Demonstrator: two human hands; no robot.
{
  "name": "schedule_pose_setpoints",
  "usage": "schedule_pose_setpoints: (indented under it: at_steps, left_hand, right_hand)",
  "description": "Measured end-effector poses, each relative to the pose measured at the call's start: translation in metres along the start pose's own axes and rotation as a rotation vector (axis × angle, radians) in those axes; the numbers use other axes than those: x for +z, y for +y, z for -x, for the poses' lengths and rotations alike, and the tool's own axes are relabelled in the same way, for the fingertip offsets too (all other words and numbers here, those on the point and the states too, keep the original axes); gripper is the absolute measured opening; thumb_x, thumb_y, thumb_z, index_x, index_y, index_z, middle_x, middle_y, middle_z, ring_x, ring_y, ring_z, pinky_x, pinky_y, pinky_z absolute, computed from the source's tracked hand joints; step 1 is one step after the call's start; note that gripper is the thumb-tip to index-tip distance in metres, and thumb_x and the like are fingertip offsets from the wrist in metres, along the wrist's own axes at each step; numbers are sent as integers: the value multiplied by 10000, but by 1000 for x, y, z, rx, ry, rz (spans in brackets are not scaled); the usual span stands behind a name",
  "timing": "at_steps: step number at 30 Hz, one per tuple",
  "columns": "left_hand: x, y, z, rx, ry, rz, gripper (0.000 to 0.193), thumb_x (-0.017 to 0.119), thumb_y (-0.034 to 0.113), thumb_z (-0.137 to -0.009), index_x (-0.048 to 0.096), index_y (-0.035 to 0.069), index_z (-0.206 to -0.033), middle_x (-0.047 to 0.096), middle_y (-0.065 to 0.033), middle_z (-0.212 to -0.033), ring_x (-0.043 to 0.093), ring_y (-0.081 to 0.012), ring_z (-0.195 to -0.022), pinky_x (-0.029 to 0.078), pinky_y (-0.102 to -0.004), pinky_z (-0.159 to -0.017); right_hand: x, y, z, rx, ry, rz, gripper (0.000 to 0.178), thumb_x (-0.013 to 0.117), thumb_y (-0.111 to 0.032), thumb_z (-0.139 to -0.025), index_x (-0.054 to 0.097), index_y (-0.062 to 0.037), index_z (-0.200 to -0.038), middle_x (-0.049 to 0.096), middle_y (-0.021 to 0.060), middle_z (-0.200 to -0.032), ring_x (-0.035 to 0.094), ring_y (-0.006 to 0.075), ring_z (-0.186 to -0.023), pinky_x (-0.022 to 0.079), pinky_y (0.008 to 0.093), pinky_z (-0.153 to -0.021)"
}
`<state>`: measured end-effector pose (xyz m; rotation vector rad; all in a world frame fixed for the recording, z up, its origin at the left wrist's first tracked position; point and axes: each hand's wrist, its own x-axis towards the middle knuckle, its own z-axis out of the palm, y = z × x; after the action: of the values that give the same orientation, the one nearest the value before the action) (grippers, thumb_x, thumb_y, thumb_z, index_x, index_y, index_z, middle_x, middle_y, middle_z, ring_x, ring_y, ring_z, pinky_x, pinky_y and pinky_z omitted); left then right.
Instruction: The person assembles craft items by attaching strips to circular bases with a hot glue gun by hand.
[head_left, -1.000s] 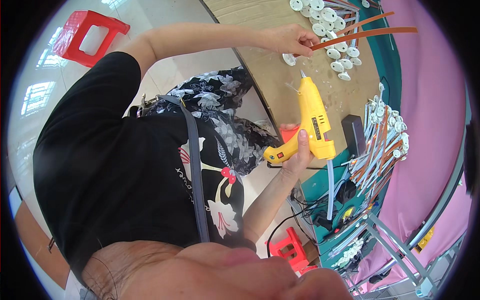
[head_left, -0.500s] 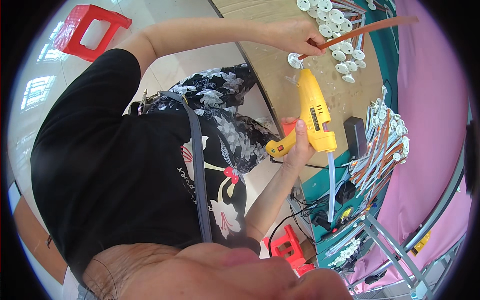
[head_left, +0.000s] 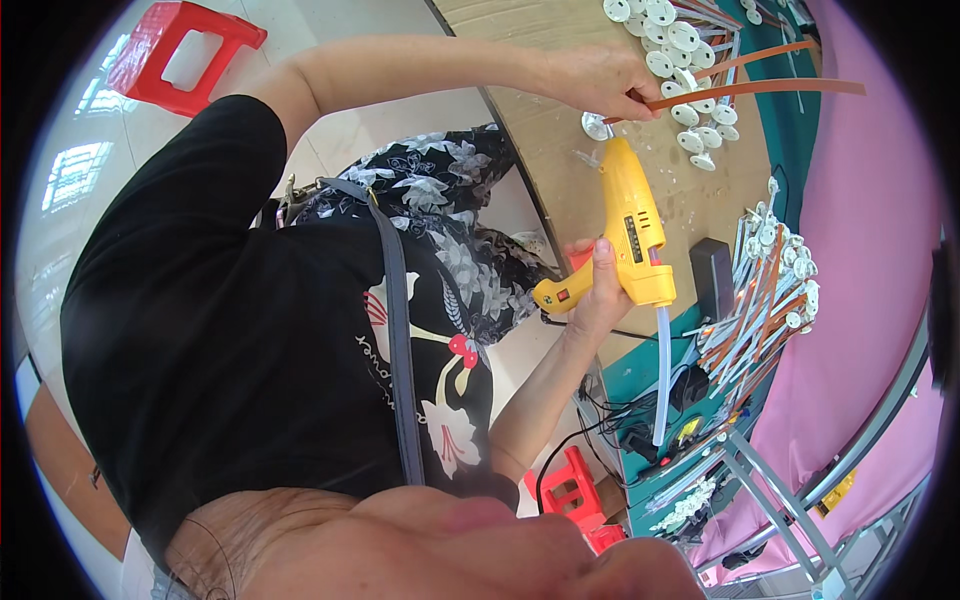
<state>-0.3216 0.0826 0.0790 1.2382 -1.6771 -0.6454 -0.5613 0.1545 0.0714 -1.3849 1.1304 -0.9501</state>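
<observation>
A yellow hot glue gun (head_left: 628,232) is gripped by the right hand (head_left: 598,300), fingers wrapped round its handle, nozzle aimed at a white disc (head_left: 596,125) on the cardboard-covered table (head_left: 560,150). Farther off, brown strips (head_left: 750,88) are pinched in the left hand (head_left: 598,82) above that disc.

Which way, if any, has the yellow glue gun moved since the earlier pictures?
Yes, slightly: the glue gun has edged, nozzle first, closer to the lone white disc on the tabletop.
</observation>
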Motion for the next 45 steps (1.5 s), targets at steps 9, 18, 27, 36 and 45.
schedule_pose_setpoints:
  at_steps: [9, 18, 27, 36, 45]
  left_hand:
    - [0, 0, 0, 11, -3, -14, 206, 616, 176, -845, 668, -5, -929, 613, -70, -621, 572, -107, -522, 442, -251, -483]
    - [-1, 0, 2, 19, -2, 8, 206, 613, 174, -847, 665, -8, -927, 613, -72, -633, 564, -113, -527, 440, -254, -491]
    - [1, -3, -2, 22, -29, 35, 195, 613, 164, -854, 665, -7, -935, 611, -61, -626, 576, -96, -536, 447, -236, -489]
    - [-4, -10, 1, 9, -65, 52, 206, 617, 186, -862, 663, 0, -938, 612, -43, -645, 571, -77, -548, 445, -224, -498]
    - [-10, -13, 1, 16, -79, 46, 214, 622, 195, -858, 663, 10, -957, 616, -46, -691, 558, -75, -613, 442, -232, -553]
  right_hand:
    - [5, -9, 0, 14, 0, -12, 283, 630, -88, -801, 485, 3, -1027, 580, 101, -667, 587, 193, -567, 500, 294, -547]
    - [3, -11, -2, 52, -3, 55, 248, 638, -93, -796, 498, 1, -978, 567, 93, -639, 566, 178, -530, 490, 284, -514]
    - [4, -13, -1, 71, 39, -36, 296, 654, -96, -782, 490, -5, -1012, 564, 94, -633, 563, 179, -519, 489, 283, -496]
    - [5, -17, -5, 127, 30, -80, 283, 660, -94, -779, 508, -5, -1000, 567, 92, -677, 574, 172, -551, 522, 307, -513]
    - [1, -16, -9, 151, -5, -112, 324, 647, -95, -788, 489, -4, -1055, 578, 98, -672, 588, 188, -568, 498, 286, -539]
